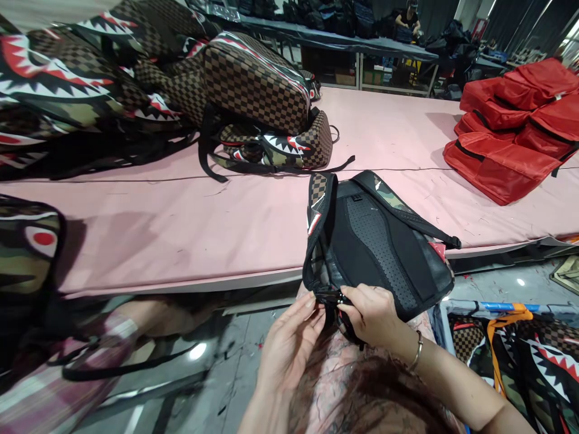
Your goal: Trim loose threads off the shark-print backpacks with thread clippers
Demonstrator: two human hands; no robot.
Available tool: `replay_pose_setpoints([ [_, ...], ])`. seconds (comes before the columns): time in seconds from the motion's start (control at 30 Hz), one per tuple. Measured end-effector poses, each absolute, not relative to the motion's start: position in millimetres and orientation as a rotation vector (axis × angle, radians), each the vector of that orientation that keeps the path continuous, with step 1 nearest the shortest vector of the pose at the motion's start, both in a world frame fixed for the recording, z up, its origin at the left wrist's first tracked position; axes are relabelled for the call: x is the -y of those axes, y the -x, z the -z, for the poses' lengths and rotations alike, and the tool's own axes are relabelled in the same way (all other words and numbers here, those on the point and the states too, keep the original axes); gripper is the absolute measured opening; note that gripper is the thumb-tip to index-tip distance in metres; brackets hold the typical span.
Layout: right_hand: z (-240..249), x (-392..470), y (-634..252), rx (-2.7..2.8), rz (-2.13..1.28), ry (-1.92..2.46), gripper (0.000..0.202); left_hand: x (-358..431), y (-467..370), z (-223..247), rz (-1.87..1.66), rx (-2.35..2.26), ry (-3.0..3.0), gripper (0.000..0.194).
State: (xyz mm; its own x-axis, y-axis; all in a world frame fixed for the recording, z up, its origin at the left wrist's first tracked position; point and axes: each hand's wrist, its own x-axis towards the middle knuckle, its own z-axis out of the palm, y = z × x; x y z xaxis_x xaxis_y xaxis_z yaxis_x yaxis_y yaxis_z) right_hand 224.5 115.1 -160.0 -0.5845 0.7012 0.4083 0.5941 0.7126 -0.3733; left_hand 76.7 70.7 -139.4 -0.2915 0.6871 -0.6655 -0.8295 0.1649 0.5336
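Backpack (pixel 380 250): back panel (pixel 375 232) up, overhanging edge of pink table (pixel 181 241); prob. light, soft; hold by straps (pixel 409 217).
L hand (pixel 293 334): fingertips pinching blk strap fitting (pixel 329 296).
R hand (pixel 373 310): thumb + fingers clamped on same.

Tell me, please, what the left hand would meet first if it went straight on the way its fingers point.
The left hand would probably meet the black strap at its fingertips first, with the backpack beyond; exact depth is unclear.
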Motion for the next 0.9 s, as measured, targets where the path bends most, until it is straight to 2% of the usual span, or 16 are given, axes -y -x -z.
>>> replay_pose_setpoints([
  [0.17,158.0,-115.3,-223.9,2.386,-0.281,0.986,0.028,-72.5,-76.6,138.9,-1.492,-1.103,0.186,0.017],
  [0.27,156.4,-116.5,-224.4,2.225,-0.557,0.9,0.024,-72.7,-74.3,137.3,-1.522,-1.088,0.191,0.012],
  [0.4,155.4,-118.5,-227.0,1.887,-0.91,0.93,0.017,-67.0,-55.2,143.3,-1.448,-1.3,0.021,0.041],
  [0.5,160.1,-121.0,-230.2,1.727,-1.032,1.074,0.016,-56.6,-26.9,159.8,-1.423,-1.569,-0.221,0.044],
  [0.63,168.5,-122.9,-232.7,1.658,-1.101,1.138,0.019,-42.2,5.0,184.2,-1.458,-2.106,-1.1,0.027],
  [0.7,170.5,-122.7,-233.1,1.68,-1.082,1.136,0.019,-38.0,10.2,191.7,-1.41,-2.232,-1.453,0.019],
  [0.9,170.4,-120.6,-237.9,1.791,-0.99,1.126,0.019,-38.8,4.9,210.9,-1.283,-2.426,-1.825,0.005],
])
